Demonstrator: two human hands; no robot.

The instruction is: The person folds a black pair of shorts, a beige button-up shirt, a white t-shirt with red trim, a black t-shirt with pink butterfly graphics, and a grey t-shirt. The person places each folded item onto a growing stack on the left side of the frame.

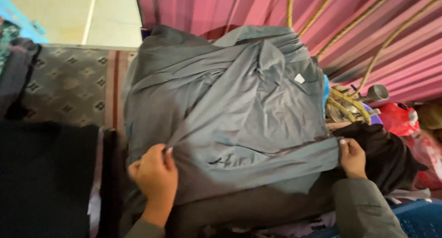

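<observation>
A large grey garment (230, 104) lies spread and creased over a pile in the middle of the head view. A small white tag (299, 78) shows near its upper right. My left hand (154, 176) pinches the near left edge of the grey cloth. My right hand (352, 157) grips the near right corner of the same cloth, pulling a fold taut between both hands. A grey sleeve covers my right forearm.
A dark cloth (46, 178) lies at the left on a patterned rug (69, 84). Pink striped curtain (391, 40) hangs behind. Black fabric (391, 157), a red bag (398, 118) and a blue basket (419, 219) sit at the right.
</observation>
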